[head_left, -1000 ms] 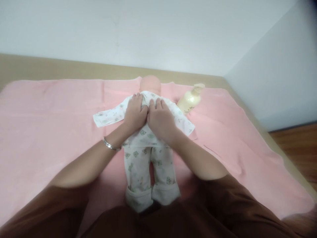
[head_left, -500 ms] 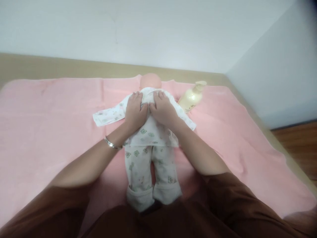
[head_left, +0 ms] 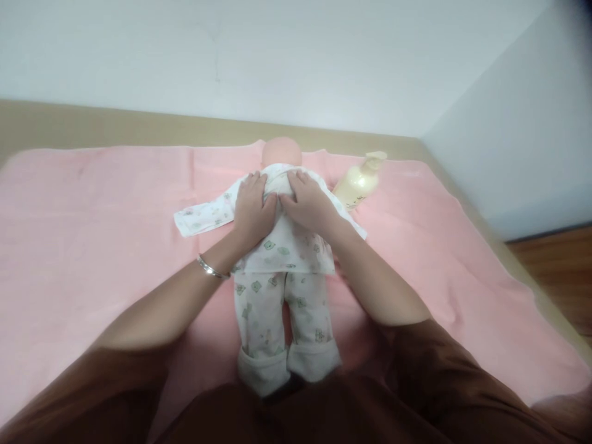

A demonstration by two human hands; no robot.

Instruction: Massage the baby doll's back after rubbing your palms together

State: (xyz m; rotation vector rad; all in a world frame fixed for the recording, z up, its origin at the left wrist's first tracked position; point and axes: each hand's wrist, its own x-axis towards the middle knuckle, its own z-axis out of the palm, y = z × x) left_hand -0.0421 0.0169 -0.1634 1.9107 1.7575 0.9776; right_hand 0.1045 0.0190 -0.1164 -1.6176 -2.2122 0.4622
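A baby doll (head_left: 282, 151) lies with its bald head toward the wall, dressed in a white printed top (head_left: 282, 250) and matching trousers (head_left: 261, 308) with turned-up cuffs. No face shows on it, so it seems to be lying on its front. My left hand (head_left: 253, 209) rests flat on the left side of its upper back, and my right hand (head_left: 308, 206) lies on the right side. Both thumbs point inward and nearly meet at the middle. The fingers are stretched out, pressing on the cloth. A silver bracelet (head_left: 210, 268) circles my left wrist.
Beneath the doll spreads a pink blanket (head_left: 102, 246) over a pale wooden surface (head_left: 139, 123). A cream pump bottle (head_left: 358, 183) lies tilted by the doll's right sleeve. White walls (head_left: 277, 61) rise behind and at the right; a brown wooden floor (head_left: 559, 265) shows at the far right.
My right hand has shifted very slightly on the doll's back, and the cloth between the hands is creased a little differently. Otherwise the doll, bottle and left hand stay where they were.
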